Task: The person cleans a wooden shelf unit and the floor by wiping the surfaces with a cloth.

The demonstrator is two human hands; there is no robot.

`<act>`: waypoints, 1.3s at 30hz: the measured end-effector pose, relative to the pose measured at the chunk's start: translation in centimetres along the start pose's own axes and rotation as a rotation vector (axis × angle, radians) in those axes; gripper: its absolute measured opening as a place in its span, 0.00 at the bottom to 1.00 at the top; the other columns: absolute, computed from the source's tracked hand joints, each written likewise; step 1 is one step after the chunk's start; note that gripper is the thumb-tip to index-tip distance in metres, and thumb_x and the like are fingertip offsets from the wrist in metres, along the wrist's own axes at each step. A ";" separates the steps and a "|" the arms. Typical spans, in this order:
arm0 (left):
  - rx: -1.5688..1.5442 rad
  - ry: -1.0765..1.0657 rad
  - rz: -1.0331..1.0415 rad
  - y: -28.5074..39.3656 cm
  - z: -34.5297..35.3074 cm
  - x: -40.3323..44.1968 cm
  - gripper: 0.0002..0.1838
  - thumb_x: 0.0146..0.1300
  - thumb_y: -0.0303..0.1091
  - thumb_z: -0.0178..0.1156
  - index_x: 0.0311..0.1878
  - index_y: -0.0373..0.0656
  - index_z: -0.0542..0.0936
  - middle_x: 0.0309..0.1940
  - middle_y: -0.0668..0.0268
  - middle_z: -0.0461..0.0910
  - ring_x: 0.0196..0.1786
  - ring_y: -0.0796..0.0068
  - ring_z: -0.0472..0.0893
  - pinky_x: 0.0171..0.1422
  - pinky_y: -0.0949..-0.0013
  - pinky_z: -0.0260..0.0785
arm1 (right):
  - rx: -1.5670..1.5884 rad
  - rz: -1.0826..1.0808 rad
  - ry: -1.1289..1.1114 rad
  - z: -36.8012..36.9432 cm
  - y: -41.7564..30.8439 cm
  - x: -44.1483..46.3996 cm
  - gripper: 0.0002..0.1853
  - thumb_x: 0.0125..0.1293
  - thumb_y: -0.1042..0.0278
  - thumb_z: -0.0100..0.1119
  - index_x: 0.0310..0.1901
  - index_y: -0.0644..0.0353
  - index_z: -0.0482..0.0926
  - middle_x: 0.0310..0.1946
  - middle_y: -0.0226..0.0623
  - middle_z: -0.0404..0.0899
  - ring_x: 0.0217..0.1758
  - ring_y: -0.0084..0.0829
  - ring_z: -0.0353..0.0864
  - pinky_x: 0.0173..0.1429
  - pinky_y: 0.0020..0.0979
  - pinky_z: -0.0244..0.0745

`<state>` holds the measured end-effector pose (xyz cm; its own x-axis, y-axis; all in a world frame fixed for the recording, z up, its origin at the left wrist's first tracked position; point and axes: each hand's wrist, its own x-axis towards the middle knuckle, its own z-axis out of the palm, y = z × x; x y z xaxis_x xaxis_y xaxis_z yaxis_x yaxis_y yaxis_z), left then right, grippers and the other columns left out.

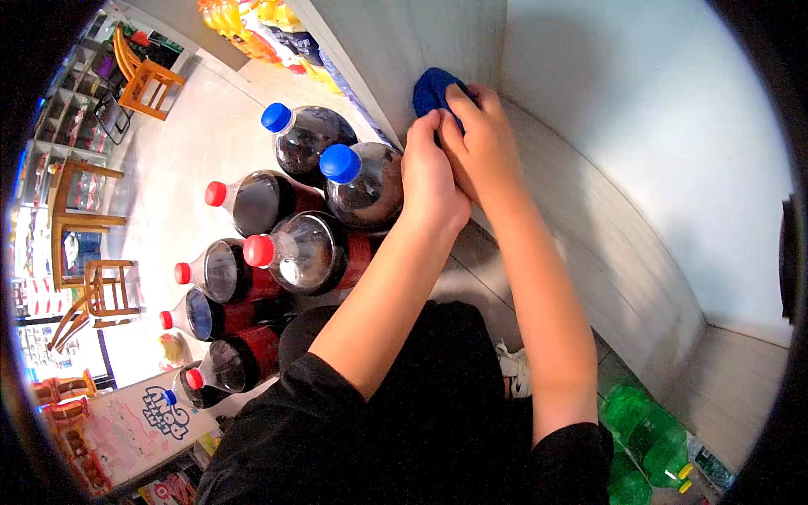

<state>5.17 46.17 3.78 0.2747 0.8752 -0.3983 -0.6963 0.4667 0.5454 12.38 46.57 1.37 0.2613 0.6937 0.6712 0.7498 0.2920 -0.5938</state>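
Note:
A bunched blue cloth is against the pale panel at the inner corner of a low shelf. My right hand has its fingers closed on the cloth. Just left of it, my left hand touches the right hand, its fingers bent together near the cloth; whether it grips any of the cloth is hidden. Dark soda bottles stand left of my hands, the nearest with a blue cap and another with a red cap.
Several more dark bottles line the floor at left. Green bottles with yellow caps lie at lower right. Wooden chairs stand far left, a printed carton at lower left. Colourful packages are at the top.

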 end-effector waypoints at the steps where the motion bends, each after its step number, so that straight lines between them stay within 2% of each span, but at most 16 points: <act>1: -0.029 -0.058 -0.008 0.3 0.4 -0.3 0.17 0.67 0.47 0.49 0.49 0.45 0.75 0.46 0.65 0.78 0.51 0.68 0.76 0.56 0.64 0.68 | -0.004 0.003 -0.002 -0.2 -0.2 0.5 0.17 0.59 0.62 0.58 0.49 0.56 0.79 0.46 0.56 0.74 0.46 0.56 0.76 0.49 0.47 0.74; 3: -0.055 -0.185 0.007 1.1 1.2 -1.0 0.17 0.69 0.47 0.48 0.49 0.45 0.75 0.47 0.66 0.77 0.51 0.69 0.76 0.56 0.65 0.69 | -0.012 -0.104 0.094 -0.6 -0.9 2.0 0.17 0.58 0.63 0.58 0.49 0.57 0.79 0.45 0.56 0.74 0.45 0.56 0.76 0.48 0.46 0.74; 6: -0.020 -0.121 0.059 1.4 1.6 -1.0 0.18 0.69 0.48 0.46 0.49 0.45 0.76 0.45 0.62 0.80 0.49 0.63 0.78 0.57 0.61 0.70 | 0.052 -0.054 0.070 -0.9 -1.4 2.5 0.16 0.59 0.63 0.57 0.48 0.57 0.79 0.45 0.55 0.75 0.45 0.56 0.76 0.48 0.46 0.74; 7: -0.031 -0.122 0.056 1.0 1.3 -0.7 0.17 0.70 0.46 0.46 0.51 0.45 0.74 0.48 0.64 0.77 0.52 0.68 0.76 0.56 0.64 0.69 | 0.000 -0.048 0.049 -0.9 -1.3 2.0 0.16 0.60 0.63 0.57 0.48 0.58 0.79 0.44 0.55 0.75 0.45 0.56 0.76 0.48 0.46 0.74; 8: -0.033 -0.126 0.057 0.9 1.1 -0.6 0.17 0.70 0.46 0.46 0.51 0.45 0.74 0.48 0.64 0.77 0.52 0.68 0.76 0.56 0.64 0.69 | -0.001 -0.051 0.050 -0.7 -1.1 1.8 0.16 0.60 0.63 0.57 0.48 0.58 0.79 0.44 0.55 0.75 0.45 0.56 0.76 0.48 0.46 0.74; 12: -0.051 -0.038 0.006 1.0 1.7 -1.1 0.18 0.69 0.48 0.46 0.49 0.45 0.76 0.44 0.61 0.80 0.49 0.63 0.78 0.55 0.60 0.71 | -0.006 -0.038 0.053 -0.9 -1.3 2.0 0.16 0.59 0.63 0.56 0.48 0.58 0.80 0.43 0.55 0.75 0.45 0.55 0.76 0.49 0.46 0.74; 14: -0.067 -0.209 0.020 1.8 2.0 -1.3 0.18 0.69 0.48 0.46 0.49 0.45 0.76 0.44 0.61 0.80 0.48 0.63 0.78 0.54 0.60 0.71 | 0.002 -0.086 0.099 -1.1 -1.8 2.8 0.16 0.59 0.63 0.57 0.48 0.58 0.80 0.43 0.55 0.75 0.45 0.54 0.76 0.49 0.46 0.74; 16: -0.071 -0.193 0.017 2.0 2.0 -1.4 0.18 0.70 0.48 0.46 0.49 0.45 0.76 0.43 0.62 0.80 0.47 0.63 0.79 0.54 0.60 0.71 | 0.035 -0.054 0.107 -0.9 -2.2 3.0 0.16 0.59 0.63 0.57 0.48 0.58 0.80 0.43 0.55 0.75 0.46 0.54 0.76 0.49 0.45 0.74; 19: -0.041 -0.031 0.032 1.0 1.5 -0.8 0.18 0.70 0.47 0.45 0.48 0.45 0.76 0.44 0.62 0.80 0.48 0.63 0.78 0.55 0.60 0.70 | 0.011 -0.011 0.027 -0.6 -1.3 1.5 0.16 0.59 0.63 0.57 0.48 0.57 0.80 0.43 0.55 0.75 0.46 0.54 0.76 0.49 0.46 0.74; 22: -0.063 -0.106 -0.002 0.5 1.3 -1.2 0.19 0.71 0.46 0.45 0.53 0.42 0.72 0.48 0.62 0.77 0.53 0.66 0.76 0.57 0.62 0.69 | -0.017 0.054 -0.031 -1.2 -1.3 1.2 0.16 0.59 0.63 0.57 0.49 0.57 0.80 0.43 0.55 0.75 0.46 0.55 0.76 0.49 0.47 0.74; 26: -0.053 -0.165 0.030 1.8 1.6 -1.0 0.17 0.70 0.47 0.44 0.48 0.45 0.76 0.44 0.62 0.79 0.49 0.63 0.78 0.56 0.59 0.70 | -0.004 -0.029 0.074 -0.6 -1.7 2.2 0.16 0.59 0.62 0.57 0.49 0.56 0.79 0.43 0.55 0.75 0.45 0.56 0.76 0.48 0.47 0.74; 28: -0.063 -0.146 0.026 1.5 1.3 -0.9 0.17 0.70 0.46 0.45 0.48 0.45 0.75 0.44 0.62 0.79 0.48 0.63 0.78 0.56 0.59 0.70 | -0.006 -0.035 0.101 -0.5 -1.9 2.0 0.16 0.59 0.61 0.57 0.48 0.56 0.79 0.44 0.56 0.75 0.45 0.56 0.76 0.48 0.47 0.74; 30: -0.035 -0.084 0.017 1.0 1.3 -1.0 0.17 0.71 0.46 0.44 0.51 0.44 0.73 0.48 0.63 0.77 0.51 0.67 0.76 0.56 0.63 0.69 | -0.036 0.070 -0.043 -1.1 -1.8 1.4 0.16 0.59 0.62 0.56 0.48 0.56 0.79 0.44 0.56 0.75 0.45 0.56 0.76 0.49 0.48 0.74; 35: -0.034 -0.187 0.013 1.8 1.8 -1.5 0.19 0.72 0.47 0.44 0.52 0.43 0.73 0.49 0.62 0.77 0.52 0.66 0.76 0.56 0.63 0.69 | -0.011 0.022 0.048 -1.1 -2.2 2.3 0.16 0.59 0.61 0.57 0.48 0.56 0.79 0.44 0.56 0.75 0.45 0.56 0.76 0.49 0.48 0.74; 38: -0.021 -0.189 0.044 1.6 0.8 -0.4 0.19 0.72 0.47 0.44 0.53 0.43 0.73 0.49 0.62 0.77 0.51 0.66 0.76 0.57 0.63 0.69 | 0.033 0.006 0.074 -0.4 -1.9 1.9 0.16 0.59 0.61 0.57 0.48 0.57 0.79 0.43 0.56 0.75 0.45 0.56 0.76 0.49 0.47 0.74; 39: -0.027 -0.117 0.033 1.4 1.2 -0.8 0.18 0.72 0.46 0.44 0.52 0.43 0.73 0.49 0.63 0.77 0.51 0.67 0.76 0.57 0.63 0.69 | 0.026 -0.005 0.086 -0.4 -1.8 1.7 0.16 0.59 0.61 0.57 0.48 0.57 0.79 0.43 0.56 0.76 0.45 0.55 0.76 0.49 0.47 0.74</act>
<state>4.74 46.24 5.74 0.3258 0.8996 -0.2908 -0.7236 0.4353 0.5357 11.69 47.00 3.79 0.3097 0.6339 0.7088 0.7353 0.3129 -0.6011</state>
